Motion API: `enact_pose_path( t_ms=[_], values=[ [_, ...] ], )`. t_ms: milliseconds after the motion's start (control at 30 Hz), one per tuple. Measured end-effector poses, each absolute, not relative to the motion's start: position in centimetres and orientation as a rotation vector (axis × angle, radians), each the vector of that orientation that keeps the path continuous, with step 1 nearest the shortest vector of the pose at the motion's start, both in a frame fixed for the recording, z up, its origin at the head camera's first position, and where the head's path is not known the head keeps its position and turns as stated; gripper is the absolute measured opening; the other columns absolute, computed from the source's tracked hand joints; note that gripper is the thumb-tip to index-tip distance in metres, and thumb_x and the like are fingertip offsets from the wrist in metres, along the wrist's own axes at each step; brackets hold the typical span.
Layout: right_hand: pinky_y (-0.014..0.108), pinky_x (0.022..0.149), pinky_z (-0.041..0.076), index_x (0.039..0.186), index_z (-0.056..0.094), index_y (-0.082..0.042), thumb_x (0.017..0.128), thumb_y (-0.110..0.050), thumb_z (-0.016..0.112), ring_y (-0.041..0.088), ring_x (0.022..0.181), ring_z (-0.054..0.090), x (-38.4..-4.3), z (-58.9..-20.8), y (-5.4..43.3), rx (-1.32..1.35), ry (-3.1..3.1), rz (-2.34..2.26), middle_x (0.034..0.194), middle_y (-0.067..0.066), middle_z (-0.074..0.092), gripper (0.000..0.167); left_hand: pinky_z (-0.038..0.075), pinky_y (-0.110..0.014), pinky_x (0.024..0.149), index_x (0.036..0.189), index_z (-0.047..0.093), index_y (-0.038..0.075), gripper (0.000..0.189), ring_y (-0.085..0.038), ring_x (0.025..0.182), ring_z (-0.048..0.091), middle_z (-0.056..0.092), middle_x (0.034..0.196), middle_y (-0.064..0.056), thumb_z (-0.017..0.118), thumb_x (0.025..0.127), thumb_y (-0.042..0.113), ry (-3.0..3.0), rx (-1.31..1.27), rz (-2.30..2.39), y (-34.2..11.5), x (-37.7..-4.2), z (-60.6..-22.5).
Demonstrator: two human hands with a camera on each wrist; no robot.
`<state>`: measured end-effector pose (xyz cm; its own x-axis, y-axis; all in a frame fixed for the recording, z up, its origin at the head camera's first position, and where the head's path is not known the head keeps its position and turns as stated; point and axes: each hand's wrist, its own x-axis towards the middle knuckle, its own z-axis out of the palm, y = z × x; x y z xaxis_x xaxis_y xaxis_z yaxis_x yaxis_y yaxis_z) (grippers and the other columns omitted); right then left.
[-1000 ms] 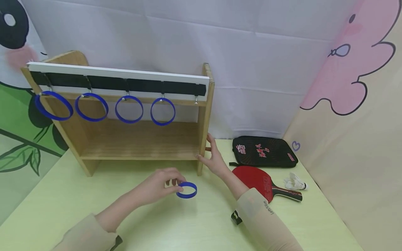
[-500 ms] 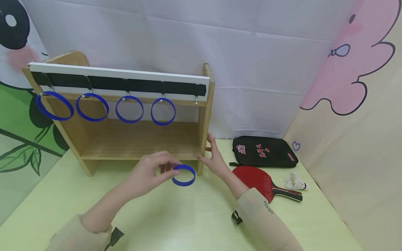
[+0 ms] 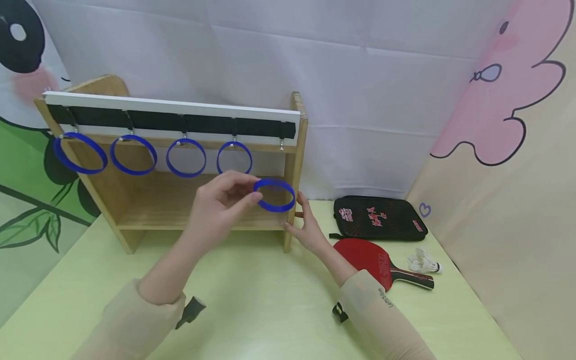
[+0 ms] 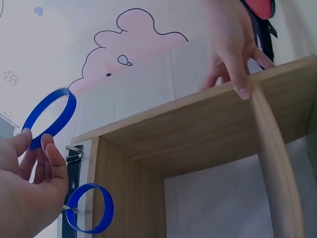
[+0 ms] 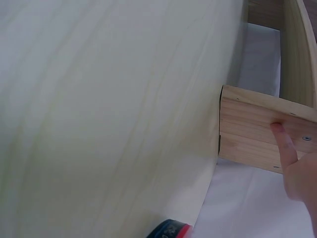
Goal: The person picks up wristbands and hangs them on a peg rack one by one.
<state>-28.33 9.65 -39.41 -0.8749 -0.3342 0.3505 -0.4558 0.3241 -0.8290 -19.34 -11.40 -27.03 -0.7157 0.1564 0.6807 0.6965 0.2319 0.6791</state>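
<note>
My left hand (image 3: 216, 210) pinches a thin blue ring (image 3: 276, 207) between thumb and fingers, in front of the wooden shelf's (image 3: 202, 225) right end. In the left wrist view the ring (image 4: 67, 116) stands tilted off the fingertips, apart from the nearest bare metal hook (image 4: 75, 154). That hook (image 3: 282, 145) is at the rail's right end; several similar blue rings (image 3: 186, 175) hang from the other hooks. My right hand (image 3: 310, 227) rests against the shelf's right side panel, with its thumb at the front edge and its fingers along the outer face (image 5: 247, 124).
Right of the shelf lie a black zipped case (image 3: 380, 217), a red table tennis bat (image 3: 362, 257) and a white shuttlecock (image 3: 423, 260) on the pale table (image 3: 252, 300). A white sheet (image 3: 360, 100) hangs close behind the shelf.
My left hand has carried the blue ring upward from low over the table to just below the rail, and its wrist has risen. The right hand stays on the side panel.
</note>
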Motion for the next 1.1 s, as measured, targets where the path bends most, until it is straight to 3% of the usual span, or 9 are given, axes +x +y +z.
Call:
enact_pose_path(
  t_ms=[200,400,600,767,1100],
  values=[
    [0.054,0.089,0.048,0.150,0.012,-0.013,0.086,-0.005,0.067,0.042,0.118,0.050,-28.4,-39.6,9.7,0.738,-2.448,1.624,0.150,0.023,0.023,0.085,0.056,-0.025,0.066,0.104,0.064,-0.003,0.022,-0.017,0.072,0.064,0.066,0.088,-0.004,0.068,0.085,0.006,-1.884,-0.644,-1.743,-10.0,-20.2,-26.1],
    [0.054,0.089,0.048,0.150,0.011,-0.012,0.086,-0.004,0.066,0.043,0.118,0.049,-28.6,-39.7,9.7,0.749,-2.439,1.638,0.150,0.023,0.022,0.085,0.057,-0.029,0.069,0.103,0.062,-0.007,0.023,-0.022,0.075,0.067,0.068,0.090,-0.004,0.069,0.085,0.006,-1.697,-0.616,-1.877,-9.0,-21.3,-26.2],
    [0.052,0.089,0.049,0.150,0.010,-0.012,0.086,-0.004,0.066,0.042,0.118,0.049,-28.5,-39.5,9.7,0.743,-2.449,1.638,0.151,0.022,0.022,0.086,0.057,-0.033,0.070,0.101,0.062,-0.008,0.024,-0.019,0.073,0.068,0.068,0.089,-0.007,0.069,0.085,0.007,-1.567,-0.602,-1.966,-8.0,-22.2,-26.8],
    [0.052,0.089,0.049,0.150,0.010,-0.013,0.086,-0.005,0.066,0.042,0.119,0.048,-28.5,-39.4,9.8,0.731,-2.456,1.651,0.151,0.021,0.022,0.086,0.057,-0.036,0.072,0.100,0.061,-0.009,0.025,-0.024,0.075,0.070,0.068,0.089,-0.012,0.070,0.083,0.007,-1.503,-0.573,-2.054,-7.3,-22.7,-27.5],
    [0.058,0.091,0.045,0.150,0.010,-0.013,0.086,-0.004,0.066,0.045,0.119,0.047,-28.5,-39.5,9.8,0.756,-2.430,1.677,0.151,0.022,0.021,0.085,0.057,-0.035,0.072,0.101,0.059,-0.013,0.032,-0.026,0.078,0.070,0.068,0.088,-0.014,0.072,0.083,0.009,-1.544,-0.485,-2.154,-7.1,-23.0,-28.8]
  ],
)
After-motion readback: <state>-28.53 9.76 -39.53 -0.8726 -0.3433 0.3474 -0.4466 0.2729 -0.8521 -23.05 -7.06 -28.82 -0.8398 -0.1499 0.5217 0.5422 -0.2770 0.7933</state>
